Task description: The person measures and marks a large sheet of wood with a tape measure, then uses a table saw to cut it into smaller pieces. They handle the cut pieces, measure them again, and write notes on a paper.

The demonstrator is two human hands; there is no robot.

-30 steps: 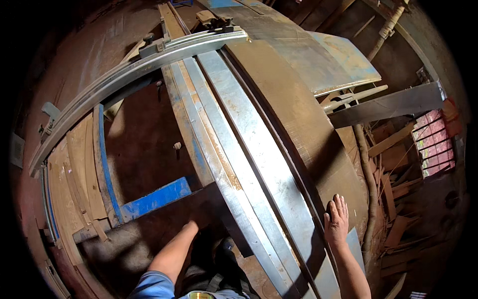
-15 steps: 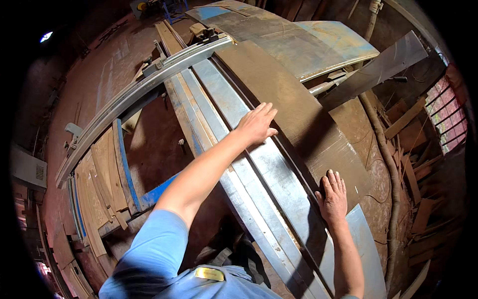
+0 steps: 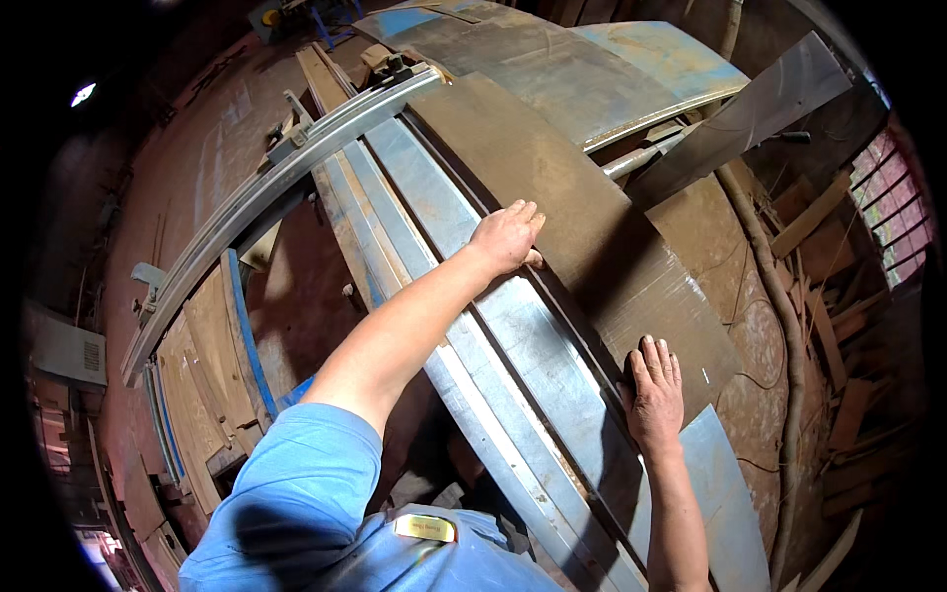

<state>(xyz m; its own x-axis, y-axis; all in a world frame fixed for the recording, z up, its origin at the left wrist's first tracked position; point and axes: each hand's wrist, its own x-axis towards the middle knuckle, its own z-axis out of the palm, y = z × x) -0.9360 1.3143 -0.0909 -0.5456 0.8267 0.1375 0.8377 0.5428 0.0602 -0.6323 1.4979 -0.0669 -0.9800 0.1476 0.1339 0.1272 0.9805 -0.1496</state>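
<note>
- A brown board (image 3: 552, 168) is offering passage between the left hand (image 3: 506, 240) and the right hand (image 3: 655, 400).
- Open room is extending above the board, ahead of both hands.
- A metal rail (image 3: 286, 183) is crossing ahead-left of the left hand.
- A tilted grey panel (image 3: 760, 116) is blocking space well ahead of the right hand.

We wear a light blue shirt (image 3: 459, 560) whose short left sleeve (image 3: 314, 456) leaves the forearm (image 3: 419, 314) uncovered; a small, rounded rectangular, yellowish badge (image 3: 425, 528) sits on its front. Our left hand (image 3: 504, 241) and right hand (image 3: 655, 403) are bare.
</note>
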